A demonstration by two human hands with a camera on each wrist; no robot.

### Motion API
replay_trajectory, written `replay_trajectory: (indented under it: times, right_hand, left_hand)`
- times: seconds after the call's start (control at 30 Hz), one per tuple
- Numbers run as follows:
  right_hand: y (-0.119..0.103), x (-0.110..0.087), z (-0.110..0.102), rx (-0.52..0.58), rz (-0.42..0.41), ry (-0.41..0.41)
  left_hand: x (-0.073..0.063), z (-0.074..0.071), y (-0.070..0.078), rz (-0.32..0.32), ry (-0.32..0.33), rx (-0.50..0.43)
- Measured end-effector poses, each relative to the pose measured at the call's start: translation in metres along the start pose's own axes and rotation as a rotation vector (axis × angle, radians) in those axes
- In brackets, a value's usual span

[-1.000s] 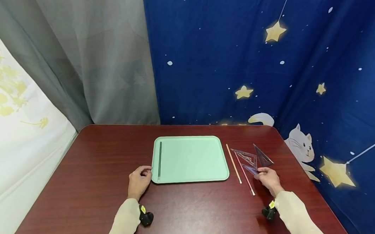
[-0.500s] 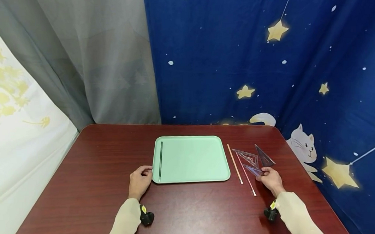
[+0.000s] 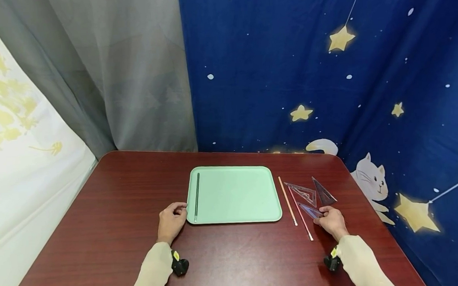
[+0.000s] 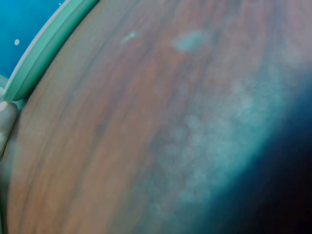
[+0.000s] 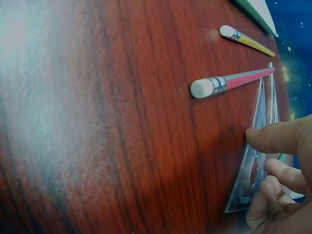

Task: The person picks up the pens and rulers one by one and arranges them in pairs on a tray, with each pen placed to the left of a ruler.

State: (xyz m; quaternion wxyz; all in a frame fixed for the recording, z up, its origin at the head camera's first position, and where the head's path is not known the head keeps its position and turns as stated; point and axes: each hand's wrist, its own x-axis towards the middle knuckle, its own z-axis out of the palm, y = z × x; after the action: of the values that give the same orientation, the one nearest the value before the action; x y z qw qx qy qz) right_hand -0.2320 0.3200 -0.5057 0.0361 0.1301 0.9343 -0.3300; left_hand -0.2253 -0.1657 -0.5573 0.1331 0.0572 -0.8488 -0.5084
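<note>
A see-through, blue-tinted set square [image 3: 309, 210] is seen at the right of the table [image 3: 235, 259], with a narrow point turned toward the pink-red pencil [image 3: 300, 213] and a rounded cut-out in its middle. It is placed just on the near side of a clear set square [image 3: 304, 194]; a darker one [image 3: 324, 191] is set beyond the fingers.

The blue-tinted piece is pinched by the right hand [image 3: 332, 222], the thumb laid on one edge and the other fingers bent in opposite it. The rim of the green tray [image 3: 235, 194] is touched by the fingertips of the left hand [image 3: 171, 223]; whether it is pinched there cannot be told.

The wide end of the held set square is partly covered by fingers. Whether the pencil is touched by its point is hard to make out. In the left wrist view, only a fingertip is shown, cut off by the frame, and the lower right corner is blurred and dark.
</note>
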Motion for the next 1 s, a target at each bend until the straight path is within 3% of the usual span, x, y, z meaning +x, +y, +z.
replay_trajectory:
  times: [0.17,0.47,0.8,1.0]
  right_hand:
    - [0.001,-0.002,0.0,-0.104,-0.066,0.011]
    - [-0.001,-0.01,-0.003,-0.195,-0.028,0.012]
    - [-0.003,-0.009,-0.003,-0.059,-0.008,0.009]
    - [-0.005,-0.01,-0.005,0.126,0.061,-0.034]
  left_hand:
    - [0.0,-0.001,0.002,-0.008,-0.006,0.004]
    - [-0.002,-0.002,0.003,-0.02,-0.016,0.014]
    - [-0.001,0.0,0.001,0.0,-0.004,0.008]
    - [-0.001,-0.001,0.002,0.003,0.003,0.01]
